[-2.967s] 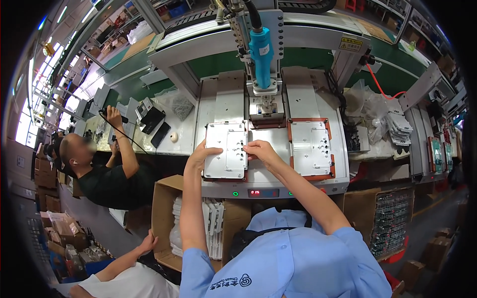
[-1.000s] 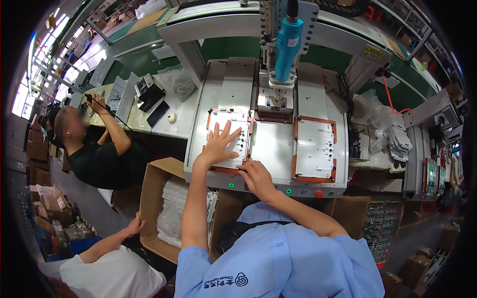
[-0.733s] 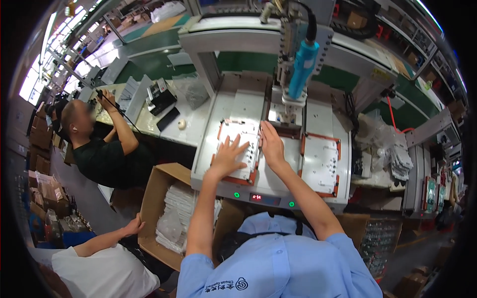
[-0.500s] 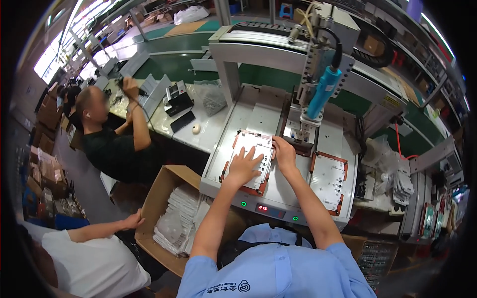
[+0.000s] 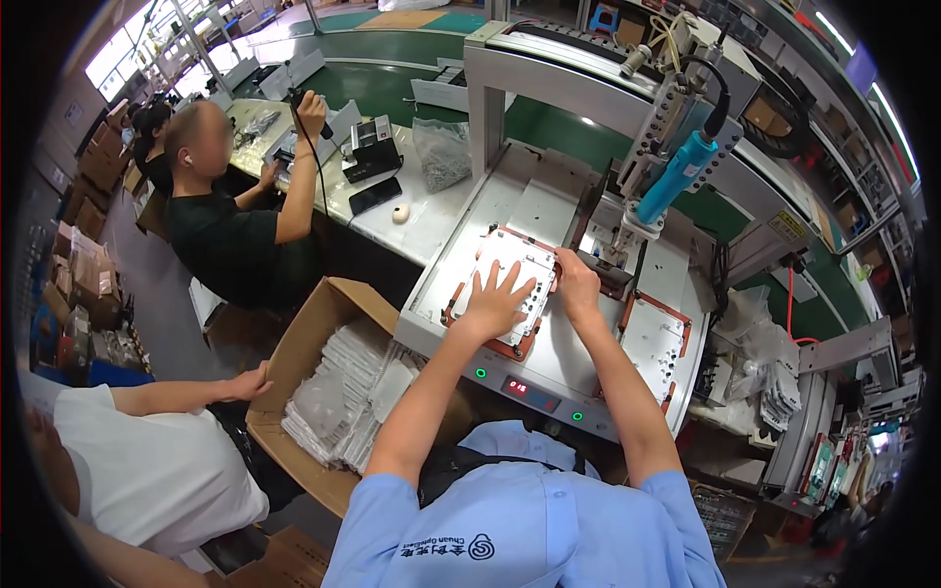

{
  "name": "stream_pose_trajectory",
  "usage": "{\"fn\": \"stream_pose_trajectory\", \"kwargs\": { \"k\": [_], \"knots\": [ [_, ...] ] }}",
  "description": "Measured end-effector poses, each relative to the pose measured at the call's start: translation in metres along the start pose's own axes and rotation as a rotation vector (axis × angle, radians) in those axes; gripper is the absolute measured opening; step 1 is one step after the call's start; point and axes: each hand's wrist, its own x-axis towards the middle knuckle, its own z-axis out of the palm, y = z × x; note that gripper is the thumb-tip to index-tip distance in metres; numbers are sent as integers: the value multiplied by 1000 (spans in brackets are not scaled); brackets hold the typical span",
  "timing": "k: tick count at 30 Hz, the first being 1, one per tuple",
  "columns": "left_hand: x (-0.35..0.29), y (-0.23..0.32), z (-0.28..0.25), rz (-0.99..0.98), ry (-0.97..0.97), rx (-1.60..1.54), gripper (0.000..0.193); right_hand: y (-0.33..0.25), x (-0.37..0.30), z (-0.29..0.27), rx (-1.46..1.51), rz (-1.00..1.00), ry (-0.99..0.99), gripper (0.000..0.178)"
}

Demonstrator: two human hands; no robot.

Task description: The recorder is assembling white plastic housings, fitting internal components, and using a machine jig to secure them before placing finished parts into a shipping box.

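Note:
A white flat panel [image 5: 510,267] lies in a red-edged fixture [image 5: 453,306] on the left side of a grey machine bed [image 5: 549,211]. My left hand [image 5: 495,302] rests flat on the panel, fingers spread. At the panel's right edge my right hand [image 5: 576,282] has its fingers curled on the rim. A second white panel [image 5: 652,345] lies in another red-edged fixture to the right. Just beyond my right hand hangs a blue powered screwdriver [image 5: 676,181] on the machine's gantry.
An open cardboard box [image 5: 294,353] with bagged white parts stands left of the machine. A person in a white shirt [image 5: 147,470] reaches toward it. Another person in black [image 5: 230,225] works at a bench [image 5: 392,211] behind. A green conveyor [image 5: 549,122] runs across the back.
The view has swung so the machine sits farther right. My left hand has stayed spread on the panel; my right hand moved from near the front onto the panel's right edge.

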Motion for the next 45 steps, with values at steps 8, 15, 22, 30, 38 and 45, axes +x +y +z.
{"fn": "stream_pose_trajectory", "kwargs": {
  "k": [8,15,22,30,38,45],
  "knots": [
    [7,4,-15,20,7,20,80,7,-4,-10,45,-76,-62,28],
    [35,11,-33,45,-138,175,101,14,2,-11,105,-41,-185,32],
    [37,0,-32,201,-73,181,103,9,3,-20,24,-127,-160,30],
    [34,-29,-23,290,29,83,121,4,14,-28,-111,-251,-205,22],
    [37,-29,-26,286,-45,36,125,5,15,-26,-75,-286,-176,20],
    [41,-11,-39,151,-240,103,124,12,23,-21,-55,-112,-310,16]
  ]
}}
